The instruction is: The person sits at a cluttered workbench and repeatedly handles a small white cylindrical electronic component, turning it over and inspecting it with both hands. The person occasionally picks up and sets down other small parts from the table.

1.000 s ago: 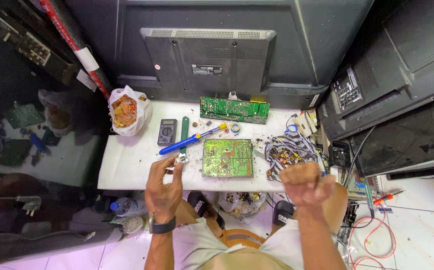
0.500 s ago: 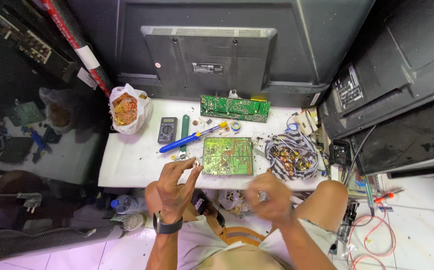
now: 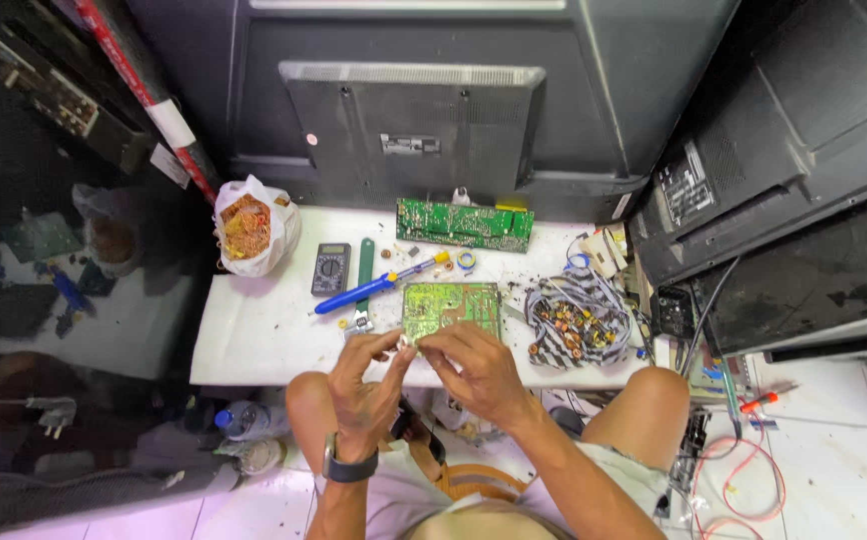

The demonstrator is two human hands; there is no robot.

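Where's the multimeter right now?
In the head view, the multimeter lies on the white table, left of centre, between the plastic bag of copper wire and the green-handled tool, beyond the left hand.

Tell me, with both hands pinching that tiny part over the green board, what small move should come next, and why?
Probably lower the part onto the board. The left hand and right hand meet just above its near edge, fingertips pinched on something too small to identify, and the soldering iron lies close by on the table.
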